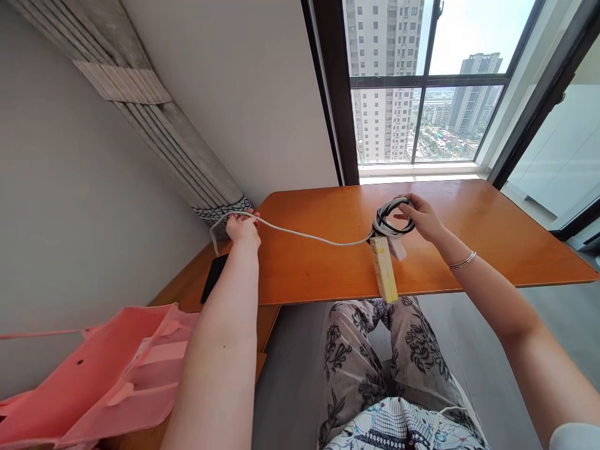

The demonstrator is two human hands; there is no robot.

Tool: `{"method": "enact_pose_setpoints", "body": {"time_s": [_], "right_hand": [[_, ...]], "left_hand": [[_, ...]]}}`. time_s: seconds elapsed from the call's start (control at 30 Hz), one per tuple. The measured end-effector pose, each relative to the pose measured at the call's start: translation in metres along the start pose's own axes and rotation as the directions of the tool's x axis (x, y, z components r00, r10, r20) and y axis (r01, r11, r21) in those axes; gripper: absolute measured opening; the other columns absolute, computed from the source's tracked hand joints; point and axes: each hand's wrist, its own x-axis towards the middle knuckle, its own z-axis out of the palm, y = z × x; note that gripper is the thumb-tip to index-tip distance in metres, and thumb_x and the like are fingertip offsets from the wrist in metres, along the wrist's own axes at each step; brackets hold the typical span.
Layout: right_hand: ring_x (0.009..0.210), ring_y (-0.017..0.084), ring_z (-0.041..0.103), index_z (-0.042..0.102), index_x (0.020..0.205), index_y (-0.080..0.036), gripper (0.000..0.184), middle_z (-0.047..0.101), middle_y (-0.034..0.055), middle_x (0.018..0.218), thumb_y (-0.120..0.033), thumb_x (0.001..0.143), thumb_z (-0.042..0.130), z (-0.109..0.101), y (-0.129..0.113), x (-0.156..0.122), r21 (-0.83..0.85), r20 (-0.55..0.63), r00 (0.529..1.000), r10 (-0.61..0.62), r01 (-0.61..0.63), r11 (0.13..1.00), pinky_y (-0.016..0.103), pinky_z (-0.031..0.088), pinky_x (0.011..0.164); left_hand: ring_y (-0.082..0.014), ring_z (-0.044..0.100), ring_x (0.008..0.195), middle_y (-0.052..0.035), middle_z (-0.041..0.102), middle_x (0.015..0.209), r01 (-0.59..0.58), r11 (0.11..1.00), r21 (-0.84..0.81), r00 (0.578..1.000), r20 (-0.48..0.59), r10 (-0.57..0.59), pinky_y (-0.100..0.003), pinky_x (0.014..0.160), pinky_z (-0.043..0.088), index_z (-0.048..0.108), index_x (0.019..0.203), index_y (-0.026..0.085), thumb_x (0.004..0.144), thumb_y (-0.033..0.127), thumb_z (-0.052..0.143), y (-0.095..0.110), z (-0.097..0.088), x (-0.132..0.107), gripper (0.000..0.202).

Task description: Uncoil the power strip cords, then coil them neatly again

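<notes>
While your left hand (243, 229) pinches the loose end of the white cord (304, 235) at the table's (492, 244) nine o'clock edge, your right hand (422, 217) is closed on the coiled bundle (392, 220) at about one o'clock from your lap. The cord's long axis runs nine to three between your hands, sagging slightly. The yellow-white power strip (384, 269) hangs from the coil toward six o'clock, nearer your right hand, overhanging the table edge.
</notes>
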Motion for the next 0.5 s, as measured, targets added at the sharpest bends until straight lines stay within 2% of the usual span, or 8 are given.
{"method": "enact_pose_setpoints", "body": {"time_s": [0.1, 0.2, 0.27, 0.4, 0.5], "right_hand": [[0.091, 0.017, 0.062, 0.066, 0.090, -0.023, 0.045, 0.068, 0.0015, 0.098, -0.056, 0.065, 0.082, 0.006, 0.000, -0.004, -0.053, 0.068, 0.998, -0.007, 0.011, 0.999, 0.038, 0.058, 0.088], [0.091, 0.018, 0.063, 0.066, 0.088, -0.022, 0.038, 0.068, 0.0032, 0.096, -0.052, 0.070, 0.080, 0.014, -0.003, -0.008, -0.131, 0.162, 0.985, -0.054, 0.076, 0.989, 0.039, 0.054, 0.091], [0.091, 0.019, 0.063, 0.066, 0.089, -0.022, 0.035, 0.068, 0.0040, 0.095, -0.052, 0.074, 0.077, 0.018, -0.007, -0.010, -0.168, 0.204, 0.975, -0.091, 0.127, 0.978, 0.039, 0.053, 0.090], [0.091, 0.020, 0.061, 0.064, 0.089, -0.023, 0.035, 0.067, 0.0046, 0.096, -0.053, 0.075, 0.076, 0.022, -0.018, -0.007, -0.212, 0.187, 0.967, -0.173, 0.212, 0.954, 0.038, 0.051, 0.088], [0.089, 0.019, 0.060, 0.064, 0.089, -0.023, 0.033, 0.065, 0.0043, 0.095, -0.052, 0.077, 0.074, 0.021, -0.031, 0.001, -0.233, 0.169, 0.956, -0.240, 0.275, 0.933, 0.039, 0.050, 0.087]], "left_hand": [[-0.0076, 0.049, 0.068, 0.0067, 0.040, 0.065, -0.123, 0.987, -0.106, 0.992, 0.024, 0.126, -0.026, 0.062, 0.033, 0.049, 0.091, 0.018, 0.090, 0.018, 0.051, 0.017, 0.008, -0.001, 0.002], [-0.0090, 0.051, 0.069, 0.0067, 0.046, 0.065, -0.179, 0.964, -0.195, 0.975, 0.099, 0.201, -0.026, 0.061, 0.033, 0.055, 0.100, 0.020, 0.088, 0.029, 0.057, 0.033, 0.019, -0.012, 0.015], [-0.0110, 0.054, 0.072, 0.0056, 0.049, 0.066, -0.234, 0.949, -0.210, 0.949, 0.162, 0.270, -0.026, 0.061, 0.035, 0.059, 0.105, 0.022, 0.086, 0.031, 0.058, 0.047, 0.027, -0.023, 0.021], [-0.0125, 0.056, 0.069, 0.0020, 0.057, 0.075, -0.285, 0.913, -0.293, 0.916, 0.198, 0.349, -0.027, 0.062, 0.042, 0.063, 0.111, 0.025, 0.077, 0.017, 0.057, 0.079, 0.042, -0.049, 0.035], [-0.0131, 0.053, 0.066, 0.0013, 0.056, 0.073, -0.338, 0.882, -0.328, 0.857, 0.282, 0.432, -0.027, 0.065, 0.046, 0.066, 0.110, 0.025, 0.074, 0.013, 0.054, 0.099, 0.052, -0.068, 0.041]]}}
